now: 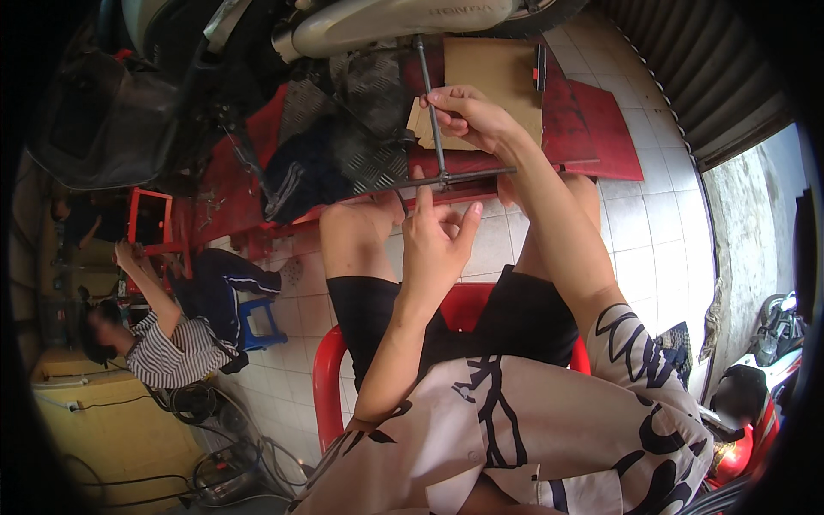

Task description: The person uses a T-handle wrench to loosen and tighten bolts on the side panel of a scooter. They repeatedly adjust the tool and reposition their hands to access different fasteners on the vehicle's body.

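Note:
A dark metal T-handle wrench [436,129] stretches from the silver-grey casing [369,27] of a motorbike down toward me. Thumb and fingers of my right hand [472,118] close around its shaft, about midway along. Just below the crossbar is my left hand [436,245], palm up, with the thumb spread away. Its raised index finger is at the crossbar, and I cannot tell whether it presses on it. The wrench's far tip meets the casing's lower edge, where the fastener, if any, is too small to make out.
The motorbike rests over a red platform [584,129] with a cardboard sheet [493,81] on it. Dark cloth [309,163] lies at the platform's left. I sit on a red chair [329,378]. To the left, another person in a striped shirt [184,352] works near a blue stool [260,324].

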Demonstrator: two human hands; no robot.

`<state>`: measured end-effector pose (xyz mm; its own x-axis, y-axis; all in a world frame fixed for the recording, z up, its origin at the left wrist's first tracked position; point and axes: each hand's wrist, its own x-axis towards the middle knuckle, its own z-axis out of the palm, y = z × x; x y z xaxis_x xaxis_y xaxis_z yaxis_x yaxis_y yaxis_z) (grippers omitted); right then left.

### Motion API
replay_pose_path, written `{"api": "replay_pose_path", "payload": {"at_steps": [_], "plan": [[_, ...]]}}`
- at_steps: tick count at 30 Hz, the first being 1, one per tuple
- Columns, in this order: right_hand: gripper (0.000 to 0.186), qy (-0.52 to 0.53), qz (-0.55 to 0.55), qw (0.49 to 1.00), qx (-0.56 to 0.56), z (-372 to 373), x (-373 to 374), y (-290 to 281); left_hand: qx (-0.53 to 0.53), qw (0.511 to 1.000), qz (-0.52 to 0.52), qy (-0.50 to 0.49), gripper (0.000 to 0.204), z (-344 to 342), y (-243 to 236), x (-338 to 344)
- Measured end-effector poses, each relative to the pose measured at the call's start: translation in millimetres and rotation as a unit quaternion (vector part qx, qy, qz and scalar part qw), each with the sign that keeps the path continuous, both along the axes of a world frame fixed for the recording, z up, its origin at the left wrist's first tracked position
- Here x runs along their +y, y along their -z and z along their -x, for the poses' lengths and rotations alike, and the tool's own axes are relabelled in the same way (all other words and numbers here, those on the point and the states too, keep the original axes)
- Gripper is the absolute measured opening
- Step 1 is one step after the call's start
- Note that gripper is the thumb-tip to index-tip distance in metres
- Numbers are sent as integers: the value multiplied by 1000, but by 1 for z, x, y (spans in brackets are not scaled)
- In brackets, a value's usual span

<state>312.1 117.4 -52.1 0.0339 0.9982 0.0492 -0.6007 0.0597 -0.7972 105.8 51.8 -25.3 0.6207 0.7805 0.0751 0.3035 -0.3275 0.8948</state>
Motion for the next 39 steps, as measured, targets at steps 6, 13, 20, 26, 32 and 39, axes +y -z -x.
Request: {"api": "replay_pose_path", "payload": {"at_steps": [6, 13, 20, 26, 32, 39], "plan": [[20, 8, -6, 1000, -11, -7, 3, 7, -3, 982, -51, 181, 70, -7, -28, -3], [20, 23, 6, 1000, -8, -3, 1, 2, -38, 999, -14, -20, 69, -6, -18, -5], [19, 23, 21, 999, -31, -6, 2, 5, 24, 989, -69, 131, 65, -1, -19, 0], [19, 23, 19, 999, -21, -4, 1, 5, -17, 993, 98, 70, 43, -3, -26, 12], [19, 9, -13, 1000, 25, -4, 5, 6, -285, 951, 117, -12, 24, -9, -4, -8], [21, 22, -20, 999, 35, 0, 5, 9, -323, 858, 394, -58, 32, -27, 8, 1]]}}
